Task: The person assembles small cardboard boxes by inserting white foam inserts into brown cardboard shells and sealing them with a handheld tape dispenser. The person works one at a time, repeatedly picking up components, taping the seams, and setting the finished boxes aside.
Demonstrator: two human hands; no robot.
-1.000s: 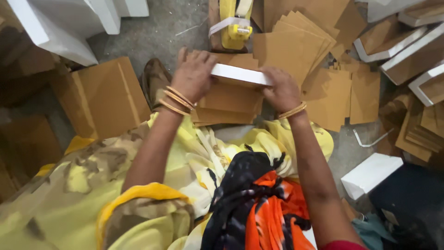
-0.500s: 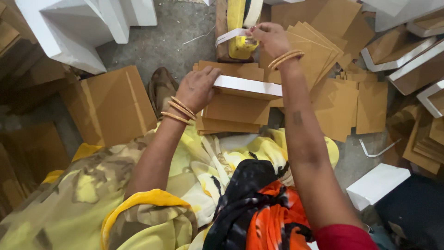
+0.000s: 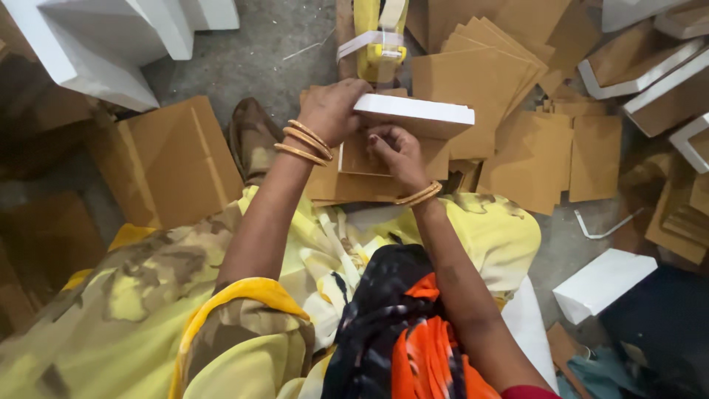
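Observation:
My left hand [image 3: 334,111] grips the left end of a flat box part [image 3: 413,118], white on its edge and brown underneath, held tilted above my lap. My right hand [image 3: 397,151] sits just below that piece, fingers curled against its underside near the left end. I cannot tell whether it pinches tape or only the board. Both wrists carry gold bangles. A yellow tape dispenser [image 3: 378,37] stands on the floor right behind the piece, with a strip of tape across it.
Brown cardboard sheets [image 3: 509,96] lie fanned on the grey floor ahead and to the right. A larger brown board [image 3: 166,159] leans at the left. White-edged box parts [image 3: 103,44] are stacked at top left and at the right [image 3: 635,74]. A white block [image 3: 602,284] lies at lower right.
My right hand came back from the tape dispenser to the underside of the piece. The piece has lifted and tilted, and my left hand moved up with it.

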